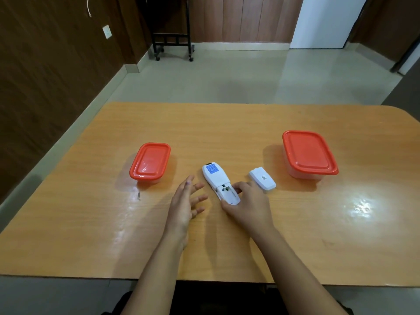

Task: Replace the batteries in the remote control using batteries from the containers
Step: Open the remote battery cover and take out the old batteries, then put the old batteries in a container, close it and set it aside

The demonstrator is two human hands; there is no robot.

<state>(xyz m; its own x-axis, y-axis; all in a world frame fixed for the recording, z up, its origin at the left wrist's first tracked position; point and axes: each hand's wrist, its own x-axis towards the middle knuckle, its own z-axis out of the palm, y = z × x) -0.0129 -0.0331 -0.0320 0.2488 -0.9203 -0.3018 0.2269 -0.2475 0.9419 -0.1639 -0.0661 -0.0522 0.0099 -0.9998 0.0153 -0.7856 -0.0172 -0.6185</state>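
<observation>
Both forearms reach out over the near edge of the orange wooden desk (227, 123). On the near end of the white remote control (220, 183) sits my right hand (246, 206), thumb against its left side and fingers over its right, gripping it where it lies on the desk. That remote lies back-up with its battery compartment uncovered; I cannot tell whether any batteries sit inside. Just left of the remote my left hand (186, 202) is released, fingers spread, holding nothing and not touching the remote. Just right of the remote, close to my right fingertips, lies the white battery cover (262, 179). Left of the remote, beyond my left hand, stands a small container with a red lid (150, 161). Well to the right of the remote stands a larger container with a red lid (308, 153), also closed.
</observation>
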